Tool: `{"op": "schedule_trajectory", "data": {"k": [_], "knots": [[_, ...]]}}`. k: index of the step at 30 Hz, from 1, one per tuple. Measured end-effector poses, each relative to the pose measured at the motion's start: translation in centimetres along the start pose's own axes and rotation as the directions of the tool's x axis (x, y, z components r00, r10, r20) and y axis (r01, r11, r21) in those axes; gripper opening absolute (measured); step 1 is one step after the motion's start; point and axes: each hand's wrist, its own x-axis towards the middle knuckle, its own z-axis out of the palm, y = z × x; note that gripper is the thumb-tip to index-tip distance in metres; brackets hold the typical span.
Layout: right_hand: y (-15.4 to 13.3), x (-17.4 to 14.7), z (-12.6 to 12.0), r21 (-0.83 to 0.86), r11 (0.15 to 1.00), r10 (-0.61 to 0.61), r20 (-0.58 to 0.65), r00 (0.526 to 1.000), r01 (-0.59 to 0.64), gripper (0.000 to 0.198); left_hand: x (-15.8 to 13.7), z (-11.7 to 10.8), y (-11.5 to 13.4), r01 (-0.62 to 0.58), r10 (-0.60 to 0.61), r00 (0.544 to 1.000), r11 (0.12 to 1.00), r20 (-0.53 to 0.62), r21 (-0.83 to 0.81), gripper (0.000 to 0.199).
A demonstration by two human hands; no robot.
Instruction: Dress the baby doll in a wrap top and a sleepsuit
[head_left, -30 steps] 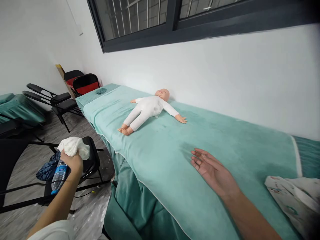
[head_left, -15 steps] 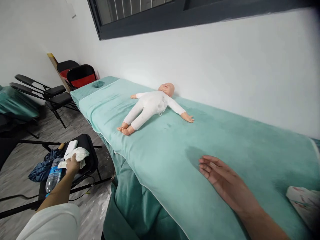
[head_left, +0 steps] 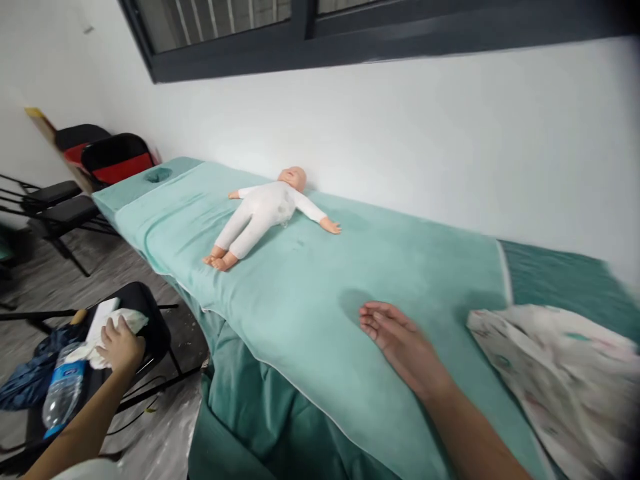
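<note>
My left hand (head_left: 121, 345) is over the seat of a black folding chair, fingers spread, against a crumpled white cloth (head_left: 131, 320). Beside that cloth are a clear plastic bottle with a blue label (head_left: 65, 387), a flat white box (head_left: 103, 313) and a dark blue bundle of fabric (head_left: 31, 367). My right hand (head_left: 397, 339) hovers above the green-covered bed (head_left: 320, 287), holding nothing, its fingers stretched and slightly bent. Farther up the bed a baby doll (head_left: 267, 207) in a white suit lies on its back with arms out. A patterned white cloth (head_left: 565, 373) lies to the right of my right hand.
The black chair (head_left: 145, 313) stands left of the bed. More folding chairs (head_left: 120, 157) with black and red backs are at the far left. A white wall (head_left: 400, 133) and a dark window frame (head_left: 225, 63) run along the bed's far side.
The view has turned right, bringing more of the patterned cloth into sight. My left hand's fingers have loosened and spread over the crumpled white cloth. My right hand stays above the bed.
</note>
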Motion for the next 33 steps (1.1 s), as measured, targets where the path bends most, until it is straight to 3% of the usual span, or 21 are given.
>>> {"op": "schedule_trajectory", "data": {"k": [2, 4, 6, 9, 12, 15, 17, 20, 23, 26, 28, 30, 32, 33], "knots": [[0.5, -1.6, -1.0, -0.099, 0.99, -0.103, -0.039, 0.994, 0.099, 0.023, -0.8, 0.7, 1.6, -0.153, 0.119, 0.978, 0.968, -0.173, -0.2, 0.072], [0.7, -3.4, -2.3, -0.307, 0.924, -0.271, -0.104, 0.957, 0.228, 0.022, -2.3, 0.8, 4.3, -0.346, 0.244, 0.925, 0.86, -0.293, -0.376, 0.068], [0.4, -5.1, -4.1, -0.572, 0.751, -0.481, -0.13, 0.867, 0.331, 0.022, -4.8, -0.2, 8.2, -0.489, 0.332, 0.865, 0.728, -0.377, -0.48, 0.058], [-1.1, -7.4, -6.8, -0.851, 0.391, -0.725, -0.051, 0.686, 0.35, 0.028, -10.4, -3.0, 16.1, -0.656, 0.436, 0.755, 0.52, -0.49, -0.547, 0.044], [-2.9, -8.8, -9.4, -0.958, 0.154, -0.818, 0.013, 0.576, 0.24, 0.036, -16.7, -6.0, 25.3, -0.778, 0.632, 0.575, 0.225, -0.52, -0.586, 0.035], [-3.8, -9.1, -11.9, -0.999, 0.05, -0.832, -0.036, 0.554, 0.011, 0.042, -22.1, -7.9, 33.8, -0.794, 0.797, 0.356, -0.016, -0.487, -0.608, 0.041], [-3.7, -8.9, -13.4, -0.989, 0.021, -0.815, -0.101, 0.571, -0.144, 0.045, -24.7, -8.6, 38.3, -0.79, 0.905, 0.213, -0.063, -0.369, -0.61, 0.044], [-3.3, -8.1, -15.5, -0.962, 0.02, -0.762, -0.19, 0.619, -0.272, 0.043, -26.9, -8.7, 42.7, -0.789, 0.958, 0.114, -0.073, -0.263, -0.61, 0.038], [-3.8, -7.1, -16.5, -0.963, 0.051, -0.757, -0.21, 0.619, -0.264, 0.032, -27.6, -8.3, 45.2, -0.735, 0.959, 0.116, -0.093, -0.259, -0.672, 0.034], [-5.1, -6.1, -15.6, -0.986, 0.083, -0.799, -0.153, 0.582, -0.145, 0.021, -27.4, -8.0, 46.6, -0.585, 0.955, 0.189, -0.078, -0.23, -0.807, 0.038], [-6.0, -5.2, -13.8, -0.998, 0.066, -0.839, -0.067, 0.54, -0.022, 0.018, -27.1, -8.0, 47.0, -0.372, 0.96, 0.219, -0.083, -0.175, -0.925, 0.043], [-6.6, -4.0, -11.2, -0.994, 0.019, -0.874, 0.035, 0.485, 0.107, 0.02, -26.9, -8.1, 47.1, -0.072, 0.964, 0.24, -0.1, -0.114, -0.992, 0.048], [-6.6, -2.3, -8.4, -0.976, -0.034, -0.887, 0.129, 0.444, 0.215, 0.022, -26.6, -8.3, 47.0, 0.226, 0.949, 0.307, -0.144, -0.07, -0.963, 0.053], [-6.3, -1.3, -7.0, -0.961, -0.067, -0.868, 0.189, 0.459, 0.268, 0.021, -26.4, -8.4, 46.9, 0.346, 0.931, 0.362, -0.181, -0.047, -0.921, 0.056]]}}
